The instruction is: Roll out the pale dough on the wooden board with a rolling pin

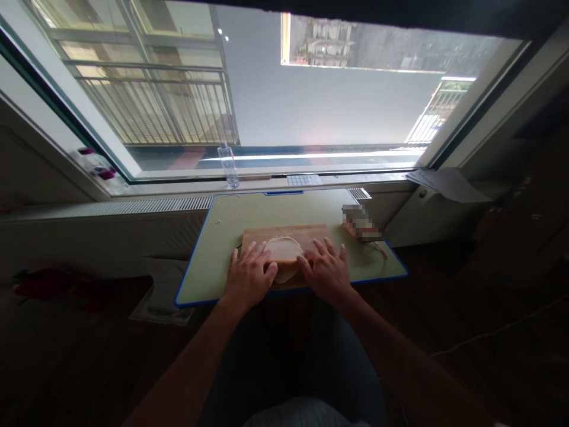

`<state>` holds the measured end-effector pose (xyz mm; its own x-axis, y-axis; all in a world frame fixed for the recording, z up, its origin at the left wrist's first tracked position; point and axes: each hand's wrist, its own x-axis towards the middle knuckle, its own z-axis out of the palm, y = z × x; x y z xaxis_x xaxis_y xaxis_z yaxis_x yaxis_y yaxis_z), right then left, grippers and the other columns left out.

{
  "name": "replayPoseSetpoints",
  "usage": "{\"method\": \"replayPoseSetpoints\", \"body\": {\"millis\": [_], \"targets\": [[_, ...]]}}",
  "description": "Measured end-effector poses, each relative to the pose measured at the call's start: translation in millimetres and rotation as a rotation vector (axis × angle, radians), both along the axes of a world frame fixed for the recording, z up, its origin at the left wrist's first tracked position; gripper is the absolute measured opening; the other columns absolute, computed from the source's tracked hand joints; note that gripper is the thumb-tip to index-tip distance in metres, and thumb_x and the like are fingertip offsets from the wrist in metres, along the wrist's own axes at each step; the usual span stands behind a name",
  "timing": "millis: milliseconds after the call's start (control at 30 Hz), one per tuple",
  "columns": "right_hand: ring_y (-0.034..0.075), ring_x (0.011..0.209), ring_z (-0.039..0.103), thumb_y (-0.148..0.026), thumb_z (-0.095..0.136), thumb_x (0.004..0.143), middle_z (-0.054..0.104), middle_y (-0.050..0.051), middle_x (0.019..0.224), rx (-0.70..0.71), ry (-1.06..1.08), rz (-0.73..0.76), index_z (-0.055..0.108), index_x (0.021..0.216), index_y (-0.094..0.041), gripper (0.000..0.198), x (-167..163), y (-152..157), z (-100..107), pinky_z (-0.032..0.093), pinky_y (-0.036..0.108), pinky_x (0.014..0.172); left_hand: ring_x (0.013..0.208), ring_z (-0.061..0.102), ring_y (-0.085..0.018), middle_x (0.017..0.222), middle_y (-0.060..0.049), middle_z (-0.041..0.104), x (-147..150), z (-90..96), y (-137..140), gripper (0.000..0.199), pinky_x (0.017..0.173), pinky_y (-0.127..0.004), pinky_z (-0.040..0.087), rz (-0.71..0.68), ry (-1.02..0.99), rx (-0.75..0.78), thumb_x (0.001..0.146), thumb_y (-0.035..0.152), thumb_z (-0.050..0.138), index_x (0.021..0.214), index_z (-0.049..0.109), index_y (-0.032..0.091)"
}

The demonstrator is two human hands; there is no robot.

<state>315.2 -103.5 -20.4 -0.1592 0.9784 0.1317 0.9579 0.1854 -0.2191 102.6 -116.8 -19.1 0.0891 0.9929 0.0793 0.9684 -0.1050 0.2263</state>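
Observation:
A flat, pale round of dough (284, 244) lies on a wooden board (287, 230) at the near edge of the table. Across the dough runs a wooden rolling pin (285, 262), its ends hidden under my hands. My left hand (251, 273) rests flat over its left end, fingers spread and pointing away from me. Over the right end lies my right hand (328, 267), likewise open, with its thumb turned inward. Below the pin, a rounded part of the dough shows between my thumbs.
The small pale-green table (213, 261) has a blue rim. A pixelated object (362, 224) lies at its right. Behind it, a clear bottle (228, 168) stands on the windowsill beside a white gridded item (304, 179). Papers (448, 185) lie at right; a cable (484, 336) crosses the floor.

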Motion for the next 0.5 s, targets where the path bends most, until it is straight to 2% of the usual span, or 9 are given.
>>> {"method": "replayPoseSetpoints", "body": {"millis": [133, 233, 500], "targets": [[0.035, 0.160, 0.040, -0.046, 0.044, 0.112, 0.055, 0.009, 0.169, -0.032, -0.013, 0.037, 0.067, 0.151, -0.028, 0.049, -3.4, 16.7, 7.1, 0.022, 0.067, 0.132, 0.158, 0.047, -0.028, 0.169, -0.007, 0.056, 4.8, 4.6, 27.3, 0.052, 0.135, -0.056, 0.030, 0.007, 0.017, 0.050, 0.109, 0.045, 0.041, 0.150, 0.069, 0.029], [0.036, 0.160, 0.040, -0.042, 0.042, 0.112, 0.055, 0.008, 0.169, -0.039, -0.043, 0.046, 0.066, 0.152, -0.029, 0.048, -5.9, 17.8, 1.9, 0.024, 0.068, 0.131, 0.156, 0.048, -0.028, 0.168, -0.009, 0.057, 8.2, 3.9, 43.5, 0.053, 0.133, -0.053, 0.033, 0.024, 0.067, 0.055, 0.107, 0.045, 0.045, 0.152, 0.066, 0.028], [0.037, 0.165, 0.034, -0.044, 0.029, 0.116, 0.048, 0.010, 0.173, 0.034, -0.055, -0.033, 0.057, 0.163, -0.024, 0.058, -12.4, -14.2, -17.5, 0.017, 0.068, 0.132, 0.164, 0.037, -0.027, 0.177, -0.003, 0.045, 5.8, -0.4, 51.7, 0.059, 0.138, -0.057, 0.020, -0.090, 0.130, -0.037, 0.107, 0.046, 0.045, 0.164, 0.053, 0.036]]}}
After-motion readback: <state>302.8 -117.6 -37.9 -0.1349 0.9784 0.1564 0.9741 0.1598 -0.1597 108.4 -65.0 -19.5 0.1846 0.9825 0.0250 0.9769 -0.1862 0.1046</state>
